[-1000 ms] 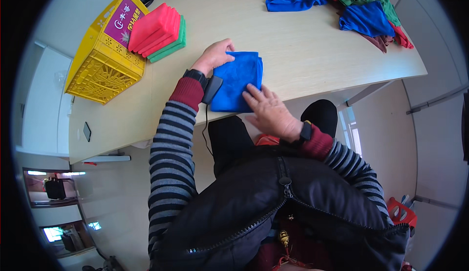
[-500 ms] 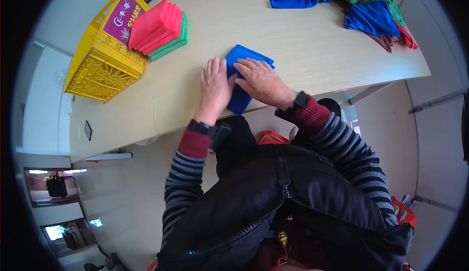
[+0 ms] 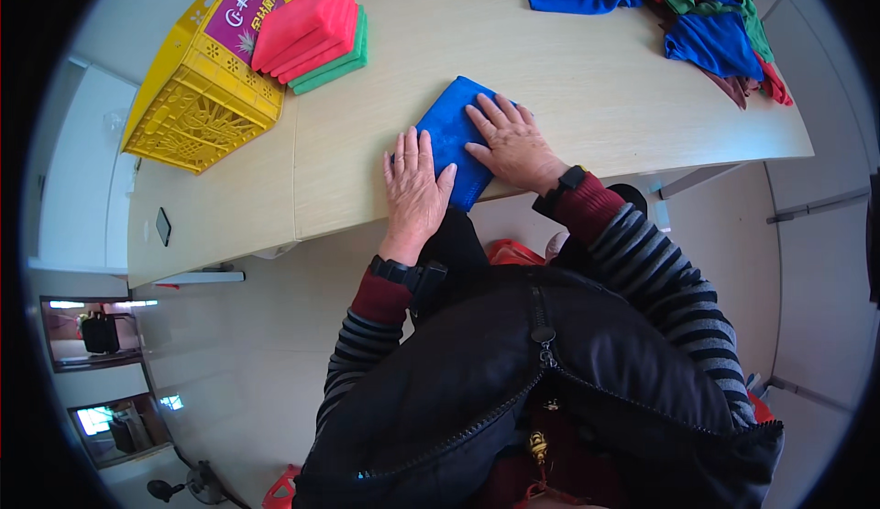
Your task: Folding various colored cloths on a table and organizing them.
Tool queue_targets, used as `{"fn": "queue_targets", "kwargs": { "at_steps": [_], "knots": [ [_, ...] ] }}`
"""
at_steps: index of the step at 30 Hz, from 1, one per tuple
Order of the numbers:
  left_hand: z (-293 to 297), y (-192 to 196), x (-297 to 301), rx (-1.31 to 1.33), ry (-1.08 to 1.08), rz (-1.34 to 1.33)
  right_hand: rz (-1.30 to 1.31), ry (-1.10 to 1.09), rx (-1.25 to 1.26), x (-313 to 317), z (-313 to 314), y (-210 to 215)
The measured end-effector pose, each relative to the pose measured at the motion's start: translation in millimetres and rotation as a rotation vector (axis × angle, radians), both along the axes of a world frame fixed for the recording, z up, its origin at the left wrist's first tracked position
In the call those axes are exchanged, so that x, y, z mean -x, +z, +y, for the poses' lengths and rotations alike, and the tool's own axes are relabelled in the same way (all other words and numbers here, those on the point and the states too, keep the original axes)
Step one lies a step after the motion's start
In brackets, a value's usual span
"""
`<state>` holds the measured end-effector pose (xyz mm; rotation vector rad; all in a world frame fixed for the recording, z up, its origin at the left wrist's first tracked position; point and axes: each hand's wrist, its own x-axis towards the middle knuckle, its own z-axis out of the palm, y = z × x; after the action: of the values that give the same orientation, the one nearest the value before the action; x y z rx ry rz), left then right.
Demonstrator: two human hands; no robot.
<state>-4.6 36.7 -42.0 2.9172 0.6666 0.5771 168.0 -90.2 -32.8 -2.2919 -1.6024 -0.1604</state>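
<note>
A folded blue cloth [image 3: 451, 122] lies flat on the table, close to its front edge. My left hand [image 3: 414, 183] rests on the cloth's left side with the fingers stretched out and the thumb on the fabric. On its right side lies my right hand [image 3: 515, 145], palm down, fingers spread across the cloth. Parts of the cloth's left and right edges are hidden under the hands. Neither hand grips anything.
Folded red cloths [image 3: 307, 37] are stacked on green ones [image 3: 341, 67] beside a yellow plastic crate [image 3: 215, 110] at the left. Loose blue, green and red cloths [image 3: 706, 43] form a heap at the far right. A dark flat device [image 3: 163, 226] lies near the table's left end.
My hands have moved apart, the right one outward to the right, and more of the blue cloth shows between them. The whole view has shifted slightly.
</note>
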Motion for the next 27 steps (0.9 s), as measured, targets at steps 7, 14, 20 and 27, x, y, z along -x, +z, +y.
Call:
{"fn": "queue_targets", "kwargs": {
  "at_steps": [7, 14, 20, 27],
  "knots": [
    [-12, 7, 20, -0.035, 0.004, 0.042, -0.01, -0.061, 0.119, 19, -28, 11],
    [-11, 7, 37, 0.07, -0.063, -0.012, 0.022, 0.047, 0.087, 34, -4, 27],
    [16, 7, 38, 0.204, -0.077, -0.245, -0.068, 0.118, 0.0, 27, -8, 10],
    [37, 10, 39, 0.283, -0.038, -0.309, 0.289, 0.126, -0.03, 52, -42, 51]
  ]
}}
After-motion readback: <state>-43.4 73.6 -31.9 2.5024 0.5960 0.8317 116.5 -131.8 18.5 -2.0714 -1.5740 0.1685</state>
